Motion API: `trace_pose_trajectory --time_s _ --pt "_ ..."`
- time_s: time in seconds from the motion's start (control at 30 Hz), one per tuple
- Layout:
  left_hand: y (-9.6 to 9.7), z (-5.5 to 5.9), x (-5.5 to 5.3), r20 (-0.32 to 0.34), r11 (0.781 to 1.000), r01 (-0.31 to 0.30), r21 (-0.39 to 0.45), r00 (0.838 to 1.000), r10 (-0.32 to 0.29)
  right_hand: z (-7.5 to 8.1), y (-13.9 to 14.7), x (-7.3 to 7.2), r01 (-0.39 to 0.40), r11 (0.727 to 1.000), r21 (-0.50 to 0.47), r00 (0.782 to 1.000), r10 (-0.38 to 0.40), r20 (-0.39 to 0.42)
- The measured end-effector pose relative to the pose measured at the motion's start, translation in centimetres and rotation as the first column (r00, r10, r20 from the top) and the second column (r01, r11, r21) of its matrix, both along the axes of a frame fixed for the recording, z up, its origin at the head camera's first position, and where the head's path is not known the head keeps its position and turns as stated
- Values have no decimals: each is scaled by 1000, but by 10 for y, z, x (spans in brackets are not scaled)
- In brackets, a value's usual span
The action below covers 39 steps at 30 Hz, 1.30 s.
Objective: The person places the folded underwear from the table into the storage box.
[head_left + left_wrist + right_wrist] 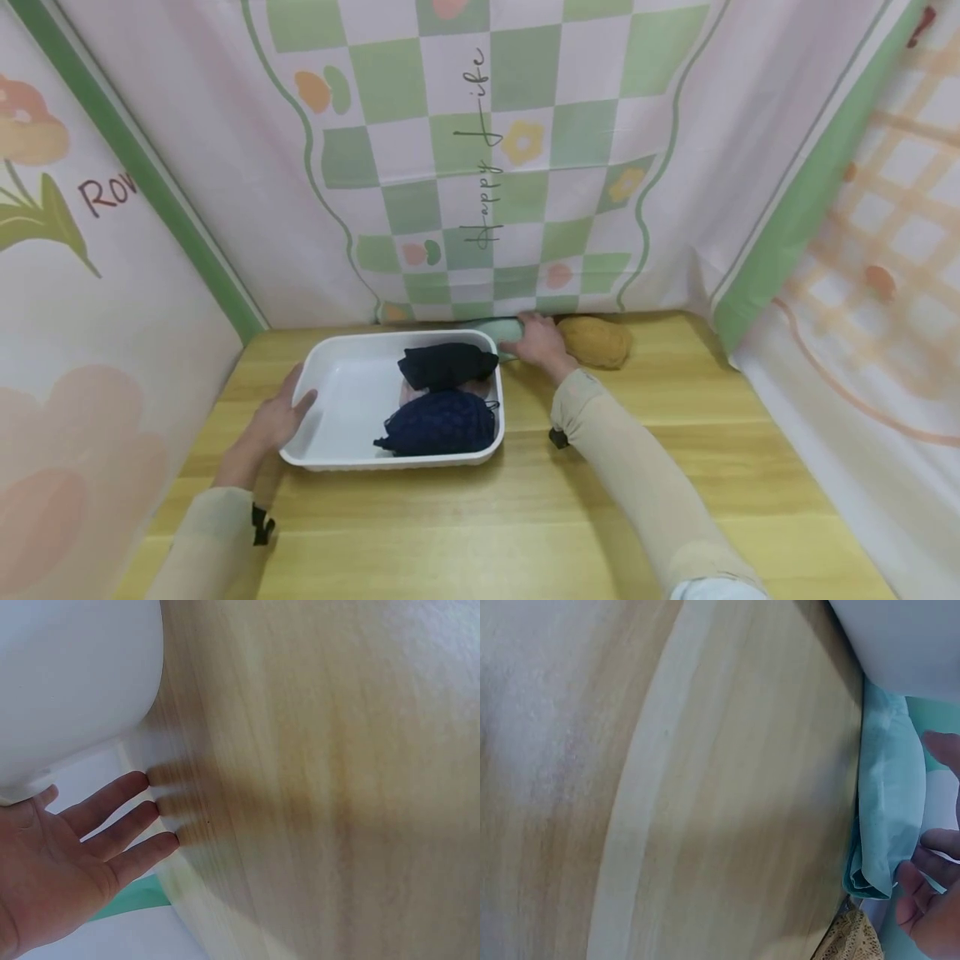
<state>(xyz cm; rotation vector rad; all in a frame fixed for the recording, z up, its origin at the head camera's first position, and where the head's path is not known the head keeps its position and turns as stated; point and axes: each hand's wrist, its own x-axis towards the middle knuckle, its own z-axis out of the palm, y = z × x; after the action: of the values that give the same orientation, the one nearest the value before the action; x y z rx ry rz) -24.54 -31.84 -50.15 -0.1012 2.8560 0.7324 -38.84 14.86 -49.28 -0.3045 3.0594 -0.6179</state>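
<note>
A white tray [341, 463] stands on the table with a black cloth bundle [447, 365] and a navy drawstring pouch [442, 423] in its right half. Something pinkish [408, 393] shows partly beneath them. My left hand [277, 417] rests at the tray's left edge, thumb by the rim; in the left wrist view its other fingers reach straight down to the tabletop. Behind the tray's right corner, my right hand [538, 340] is at a mint-green folded cloth [891, 787]. A fingertip appears to touch its end, while the thumb stands apart from it.
A mustard-yellow bundle [596, 342] lies just right of my right hand, near the back edge. Printed curtains [487, 167] close off the back and both sides of the wooden table [442, 533].
</note>
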Motion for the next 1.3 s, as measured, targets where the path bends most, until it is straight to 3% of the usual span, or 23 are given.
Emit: trace_pose_trajectory --time_s 0.47,1.0,1.3 --pt "1 0 0 19 1000 -6 0 1000 6 -16 -3 -4 -23 988 152 1000 21 9" --pt "2 5 1 9 1000 -4 8 1000 4 -23 -3 -6 15 985 173 1000 -18 15" --pt "2 4 2 3 1000 2 17 1000 -2 -20 -2 4 20 991 135 1000 -20 -4"
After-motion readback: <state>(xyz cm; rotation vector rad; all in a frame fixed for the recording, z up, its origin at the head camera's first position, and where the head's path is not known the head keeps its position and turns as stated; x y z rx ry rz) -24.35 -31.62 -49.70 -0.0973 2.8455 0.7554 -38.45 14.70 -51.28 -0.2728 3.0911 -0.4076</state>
